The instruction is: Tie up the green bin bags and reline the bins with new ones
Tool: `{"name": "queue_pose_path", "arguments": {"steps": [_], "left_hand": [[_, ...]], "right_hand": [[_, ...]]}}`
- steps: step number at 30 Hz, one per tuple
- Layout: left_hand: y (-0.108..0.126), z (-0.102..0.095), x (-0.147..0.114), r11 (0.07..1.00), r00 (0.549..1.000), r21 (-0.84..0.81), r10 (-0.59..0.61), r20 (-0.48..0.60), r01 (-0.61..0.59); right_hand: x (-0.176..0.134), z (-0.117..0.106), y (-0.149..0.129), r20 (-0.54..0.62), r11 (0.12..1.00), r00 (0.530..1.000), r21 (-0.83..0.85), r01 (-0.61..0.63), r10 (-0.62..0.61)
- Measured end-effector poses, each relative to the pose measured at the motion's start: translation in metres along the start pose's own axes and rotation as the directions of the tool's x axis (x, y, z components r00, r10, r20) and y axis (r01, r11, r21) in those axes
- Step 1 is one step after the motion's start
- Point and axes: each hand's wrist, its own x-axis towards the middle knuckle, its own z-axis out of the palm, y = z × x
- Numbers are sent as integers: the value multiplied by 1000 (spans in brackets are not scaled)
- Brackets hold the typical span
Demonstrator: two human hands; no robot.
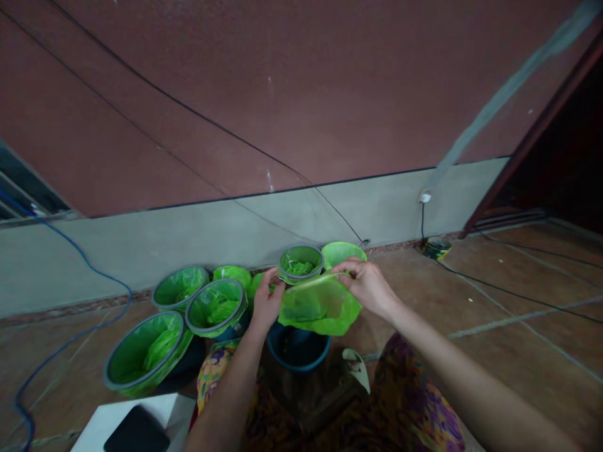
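Note:
A thin, see-through light-green bag [320,307] is stretched between my hands, its edge pulled nearly straight and its body hanging down. My right hand [367,282] pinches the right end of that edge. At the left end, my left hand [268,295] has its thumb and fingers closed on the edge. Just under the bag stands a dark bucket with a blue rim [299,364], partly covered by the bag. Beyond my hands is a grey-rimmed bucket [301,263] with green lining inside, and beside it a bright green rounded piece [343,251].
Green-lined buckets [219,307] stand close together on the left, a large one [144,351] nearest. A dark phone [136,430] lies on a white box [174,411]. A blue cable [113,323] and black cables [513,292] cross the tiles. A tin [437,248] stands by the wall.

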Motion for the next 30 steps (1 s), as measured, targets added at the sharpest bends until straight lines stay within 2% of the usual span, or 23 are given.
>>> {"name": "queue_pose_path", "arguments": {"steps": [3, 7, 10, 13, 17, 21, 24, 28, 30], "left_hand": [[16, 22, -21, 987, 970, 18, 151, 189, -157], [40, 44, -23, 945, 930, 128, 260, 261, -300], [44, 48, -12, 931, 921, 156, 281, 271, -330], [36, 41, -4, 924, 942, 225, 264, 207, -309], [22, 21, 0, 918, 961, 292, 231, 153, -267], [18, 8, -2, 919, 974, 324, 202, 100, -224], [21, 4, -4, 918, 978, 339, 184, 96, -206], [25, 3, -4, 912, 982, 365, 170, 83, -188], [25, 4, -3, 908, 982, 375, 172, 73, -187]], "right_hand": [[-2, 3, -2, -19, 991, 992, -47, 122, -123], [-6, 4, -7, 39, 941, 961, -196, 275, -272], [-10, 3, -6, 116, 907, 950, -283, 311, -289], [-15, 0, 2, 141, 913, 955, -286, 291, -260], [-23, -5, 26, 119, 934, 971, -270, 235, -209], [-26, -8, 43, 38, 919, 996, -385, 85, -77], [-24, -5, 39, -11, 950, 1000, -312, -9, 5], [-31, 13, 16, 100, 998, 995, -52, -20, 25], [-40, 30, 7, 143, 997, 990, -77, 9, 2]]}}
